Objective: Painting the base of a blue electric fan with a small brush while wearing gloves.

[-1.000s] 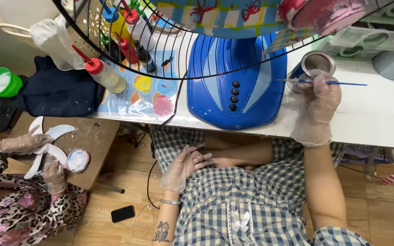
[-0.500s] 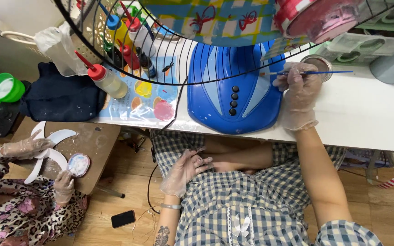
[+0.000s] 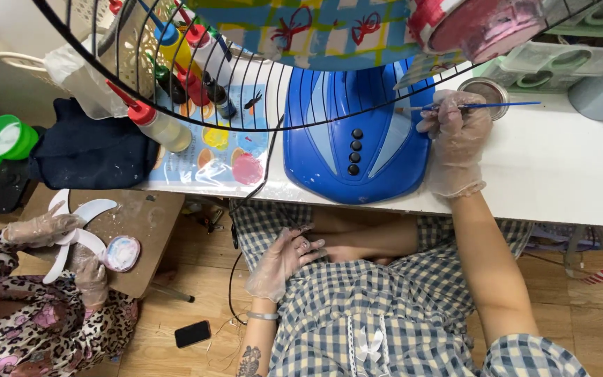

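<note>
Resting loose and empty on my lap, my left hand (image 3: 284,262) waits; up at the table, my right hand (image 3: 455,136) pinches the thin paintbrush (image 3: 479,107) mid-handle over the blue fan base (image 3: 357,150). Light, stiff stick, slippery in gloves, I'd say.

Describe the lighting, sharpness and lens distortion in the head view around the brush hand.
Head view: even, soft light; the right hand and paintbrush are sharp over the blue fan base; the wire fan guard bows across the top, partly from wide-angle curvature; mild glare on the white table; left hand in dimmer light.
</note>
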